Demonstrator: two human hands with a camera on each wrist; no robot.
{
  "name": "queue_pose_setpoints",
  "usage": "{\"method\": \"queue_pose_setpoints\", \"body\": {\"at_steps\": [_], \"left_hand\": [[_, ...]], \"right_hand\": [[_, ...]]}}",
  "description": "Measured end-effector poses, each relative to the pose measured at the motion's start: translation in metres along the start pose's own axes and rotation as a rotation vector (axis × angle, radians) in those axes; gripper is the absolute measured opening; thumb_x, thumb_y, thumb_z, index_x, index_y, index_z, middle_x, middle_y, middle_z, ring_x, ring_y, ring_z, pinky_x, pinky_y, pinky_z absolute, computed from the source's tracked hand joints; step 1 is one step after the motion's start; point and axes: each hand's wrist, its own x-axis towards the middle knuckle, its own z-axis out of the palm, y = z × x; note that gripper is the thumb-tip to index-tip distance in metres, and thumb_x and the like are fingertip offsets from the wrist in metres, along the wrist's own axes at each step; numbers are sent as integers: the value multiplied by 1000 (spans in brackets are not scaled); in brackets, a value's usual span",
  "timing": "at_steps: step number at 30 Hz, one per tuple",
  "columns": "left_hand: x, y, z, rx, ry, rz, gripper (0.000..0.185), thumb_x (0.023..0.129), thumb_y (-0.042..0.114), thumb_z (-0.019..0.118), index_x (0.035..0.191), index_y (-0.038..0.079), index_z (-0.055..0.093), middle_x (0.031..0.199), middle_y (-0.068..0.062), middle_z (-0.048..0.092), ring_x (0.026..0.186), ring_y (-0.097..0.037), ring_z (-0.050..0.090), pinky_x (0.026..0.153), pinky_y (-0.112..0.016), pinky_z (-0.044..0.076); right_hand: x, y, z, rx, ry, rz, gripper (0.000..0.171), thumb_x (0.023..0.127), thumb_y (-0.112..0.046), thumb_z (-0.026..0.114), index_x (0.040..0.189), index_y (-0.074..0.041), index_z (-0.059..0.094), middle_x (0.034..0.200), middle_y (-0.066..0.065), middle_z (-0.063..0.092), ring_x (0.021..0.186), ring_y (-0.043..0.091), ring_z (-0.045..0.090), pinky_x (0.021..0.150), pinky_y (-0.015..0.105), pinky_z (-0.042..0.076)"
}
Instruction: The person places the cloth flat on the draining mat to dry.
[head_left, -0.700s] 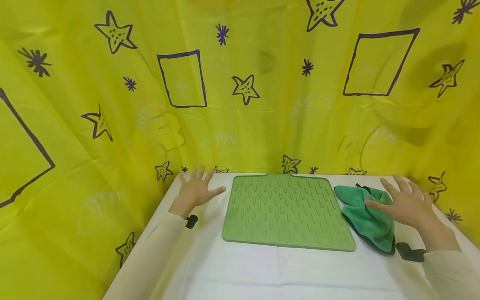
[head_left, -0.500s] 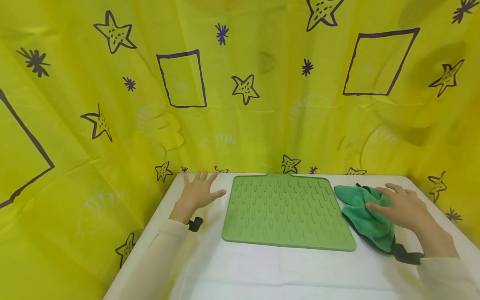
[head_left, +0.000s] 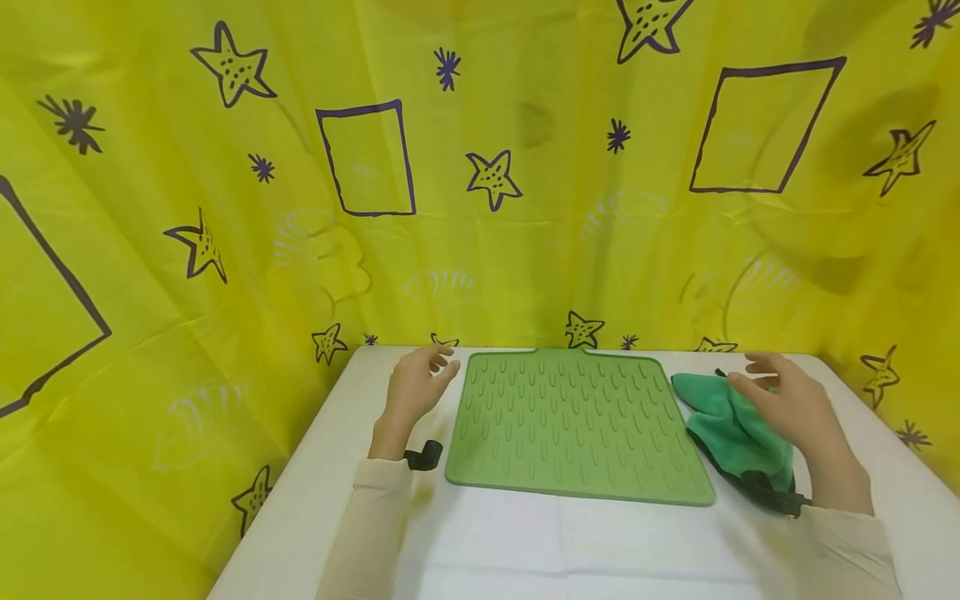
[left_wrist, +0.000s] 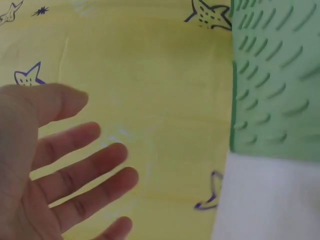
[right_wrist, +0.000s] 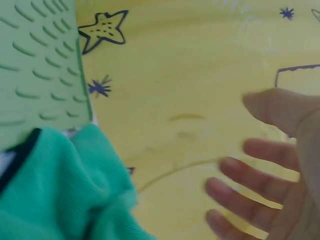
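currently both hands hang raised above the white desk [head_left: 525, 542], one at each side of the ribbed green mat [head_left: 573, 425] that lies flat in the middle. left hand [head_left: 416, 387] sits just beside the mat's left edge, fingers relaxed and slightly spread, holding nothing. right hand [head_left: 787, 408] hovers over the crumpled green cloth [head_left: 731, 429], which lies on the desk touching or just off the mat's right edge; fingers loose, empty, and whether they brush the cloth cannot be told from the head view. judgement: this is the approach stage, nothing gripped. a next move on the cloth would call for lowering the right hand and closing fingers on a fold. right wrist view shows a clear gap between fingers [right_wrist: 250, 187] and cloth [right_wrist: 60, 190], plus its dark trim. left wrist view shows an open palm [left_wrist: 30, 165] clear of the mat edge [left_wrist: 272, 75].
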Motion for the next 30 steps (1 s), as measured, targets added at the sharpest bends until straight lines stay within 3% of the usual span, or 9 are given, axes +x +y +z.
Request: {"method": "queue_pose_setpoints", "body": {"at_steps": [5, 8, 14, 20, 30], "left_hand": [[-4, -6, 23, -161, 86, -68, 21, 98, 29, 66, 110, 14, 76, 95, -8, 77, 90, -26, 70, 79, -43, 56], [-6, -12, 31, -165, 78, -106, 22, 98, 28, 66, 110, 12, 75, 95, -8, 76, 90, -26, 70, 77, -43, 56], [-6, -26, 41, -128, 25, -180, 23, 97, 27, 66, 112, 12, 75, 100, -8, 76, 90, -26, 71, 74, -40, 56], [-9, -37, 49, -116, -19, -257, 21, 93, 22, 68, 110, 10, 74, 99, -12, 75, 84, -26, 69, 67, -35, 52], [-11, -43, 57, -142, -68, -302, 26, 91, 16, 69, 115, 6, 73, 97, -15, 75, 80, -27, 69, 68, -35, 53]], "right_hand": [[2, 8, 18, 72, 117, 30, 69, 106, -36, 53, 154, 9, 30, 141, 42, 42, 122, 58, 46, 88, 68, 42], [3, 17, 27, 52, 133, 38, 66, 106, -32, 54, 152, 11, 33, 140, 43, 41, 120, 61, 42, 90, 71, 37], [7, 33, 35, 10, 90, 53, 65, 104, -31, 55, 148, 13, 35, 139, 49, 35, 122, 70, 28, 93, 75, 28], [5, 50, 46, -46, 2, 42, 74, 104, -37, 55, 148, 17, 29, 137, 52, 30, 119, 65, 27, 87, 67, 25], [6, 57, 54, -103, -116, 52, 87, 101, -45, 59, 147, 21, 27, 143, 52, 24, 126, 63, 23, 86, 63, 25]]}}
